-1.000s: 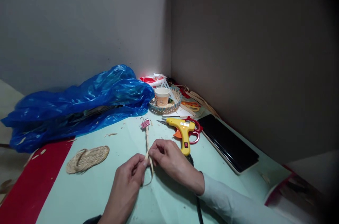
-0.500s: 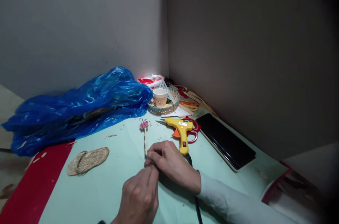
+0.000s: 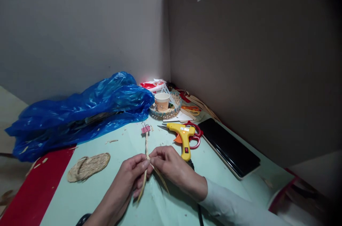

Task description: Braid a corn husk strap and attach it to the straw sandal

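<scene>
Straw-coloured strand [image 3: 146, 144] stretched toward 12 o'clock from the pinch point, pink clip [image 3: 145, 129] at the far end, two loose tails [image 3: 143, 186] drooping toward 5 and just past 6. Fingers of the left hand [image 3: 125, 178] pinched tight on it; fingers of the right hand [image 3: 173, 167] likewise pressed together, right alongside.

Delicate stuff! Likely to loosen with one early release from either side. Likely, too, to creep out of the clip under a hard pull, or to drag the clip along; no telling whether fastened to the table [image 3: 77, 201]. Tails close enough to tangle.

Over to 2 o'clock: yellow glue gun [image 3: 184, 137] on top of red-handled scissors [image 3: 201, 133], grip just beside the right hand, easily nudged by a careless swing. Hot or cold, impossible to tell. Black cable [image 3: 200, 215] between 4 and 5, a possible snag.

And the room? Tight from 2 to 3, black slab [image 3: 229, 147] beyond the gun, wall [image 3: 240, 58] behind. Far roomier toward 8, short of the woven sandal [image 3: 88, 167] at 9 and the red strip [image 3: 32, 197] past it. Near edge out of view.
</scene>
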Tool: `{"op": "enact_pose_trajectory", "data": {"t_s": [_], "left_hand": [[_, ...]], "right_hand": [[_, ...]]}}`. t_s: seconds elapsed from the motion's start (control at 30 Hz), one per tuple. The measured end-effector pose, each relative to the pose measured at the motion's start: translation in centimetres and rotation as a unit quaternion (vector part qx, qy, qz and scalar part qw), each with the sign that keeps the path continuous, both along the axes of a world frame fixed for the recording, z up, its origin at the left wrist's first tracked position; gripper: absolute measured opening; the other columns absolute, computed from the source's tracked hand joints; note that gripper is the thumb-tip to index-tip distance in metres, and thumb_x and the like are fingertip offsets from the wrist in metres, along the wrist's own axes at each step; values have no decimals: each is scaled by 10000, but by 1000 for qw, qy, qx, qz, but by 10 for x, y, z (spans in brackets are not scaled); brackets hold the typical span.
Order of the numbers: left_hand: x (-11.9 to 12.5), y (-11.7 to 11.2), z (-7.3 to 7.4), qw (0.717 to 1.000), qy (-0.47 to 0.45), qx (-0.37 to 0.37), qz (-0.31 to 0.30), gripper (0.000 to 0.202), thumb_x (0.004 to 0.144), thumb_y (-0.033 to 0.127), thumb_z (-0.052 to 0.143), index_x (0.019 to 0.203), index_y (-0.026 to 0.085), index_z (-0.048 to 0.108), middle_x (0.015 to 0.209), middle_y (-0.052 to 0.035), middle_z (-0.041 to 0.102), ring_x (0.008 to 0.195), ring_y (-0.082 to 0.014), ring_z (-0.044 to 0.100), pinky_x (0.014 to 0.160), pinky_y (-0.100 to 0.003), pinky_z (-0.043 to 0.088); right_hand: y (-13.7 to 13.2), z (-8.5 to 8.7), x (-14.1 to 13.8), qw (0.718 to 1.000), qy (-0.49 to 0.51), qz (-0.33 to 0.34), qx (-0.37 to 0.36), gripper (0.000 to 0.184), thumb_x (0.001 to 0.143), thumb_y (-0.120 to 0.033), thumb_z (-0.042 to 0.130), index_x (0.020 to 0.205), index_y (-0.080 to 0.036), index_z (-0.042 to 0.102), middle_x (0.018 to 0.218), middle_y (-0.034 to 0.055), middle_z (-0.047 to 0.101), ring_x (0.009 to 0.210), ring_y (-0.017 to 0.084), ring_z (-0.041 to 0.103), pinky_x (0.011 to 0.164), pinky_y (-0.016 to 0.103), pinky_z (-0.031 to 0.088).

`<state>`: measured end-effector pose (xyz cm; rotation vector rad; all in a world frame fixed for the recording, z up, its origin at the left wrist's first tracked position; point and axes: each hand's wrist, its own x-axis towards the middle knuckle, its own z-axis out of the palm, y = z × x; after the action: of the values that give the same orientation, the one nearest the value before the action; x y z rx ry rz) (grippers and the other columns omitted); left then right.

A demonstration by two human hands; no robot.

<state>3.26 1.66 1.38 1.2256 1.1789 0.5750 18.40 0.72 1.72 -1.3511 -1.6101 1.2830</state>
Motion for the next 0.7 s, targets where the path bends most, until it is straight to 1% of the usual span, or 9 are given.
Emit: {"op": "enact_pose_trajectory", "data": {"t_s": [0.07,0.1,0.2,0.27,0.33,0.4,0.5,0.6,0.7], "left_hand": [[1,-1,0,1000,-15,-15,10,291,817,453,586,759,173,528,610,46,515,385,-18,183,352,-170,177],[0,-1,0,1000,-16,-19,14,284,808,446,597,777,171,531,616,47,523,388,-14,159,357,-172,160],[-2,-3,-2,999,5,-18,30,274,792,443,603,820,178,540,514,95,463,364,-22,122,355,-185,118],[-3,-3,-3,999,33,2,42,266,778,438,619,767,185,537,473,101,447,347,-35,176,362,-194,120],[-3,-3,-4,996,60,37,50,279,758,410,652,656,188,516,458,84,459,378,-57,277,393,-199,164],[-4,-2,-5,993,77,75,51,302,741,368,682,584,186,498,455,70,468,448,-83,356,450,-203,225],[-4,-2,-6,990,86,102,54,304,730,345,690,561,187,492,469,73,452,505,-106,375,505,-218,258],[-6,-4,-7,991,74,96,53,303,732,360,680,571,194,484,481,85,420,505,-107,339,502,-226,244],[-9,-6,-9,995,45,74,47,289,745,378,665,597,195,499,478,90,413,497,-106,327,499,-229,245]], "right_hand": [[-3,1,1,998,-48,1,32,218,871,-97,458,819,-129,667,757,60,718,704,158,619,613,222,391],[-6,2,1,996,-77,0,50,214,879,-100,462,823,-139,664,768,63,715,732,169,615,628,234,375],[-14,4,2,980,-171,-3,97,183,899,-128,474,825,-141,641,759,96,691,712,195,582,590,276,281],[-19,5,2,967,-226,-4,121,176,904,-154,478,799,-142,619,708,103,664,617,184,535,551,302,198],[-21,5,1,954,-264,-5,142,179,907,-172,473,778,-156,597,663,85,643,548,165,486,542,320,153],[-22,6,1,944,-289,-3,162,175,910,-177,466,775,-170,577,653,67,637,532,159,471,545,325,150],[-24,7,-1,931,-308,17,194,154,914,-173,453,803,-183,560,691,47,655,547,158,485,556,329,167],[-28,5,-3,919,-315,57,231,104,898,-161,465,846,-190,550,761,32,673,581,161,516,564,334,185],[-32,2,-4,897,-332,94,275,91,881,-140,471,923,-184,538,817,27,668,636,179,550,563,335,203]]}}
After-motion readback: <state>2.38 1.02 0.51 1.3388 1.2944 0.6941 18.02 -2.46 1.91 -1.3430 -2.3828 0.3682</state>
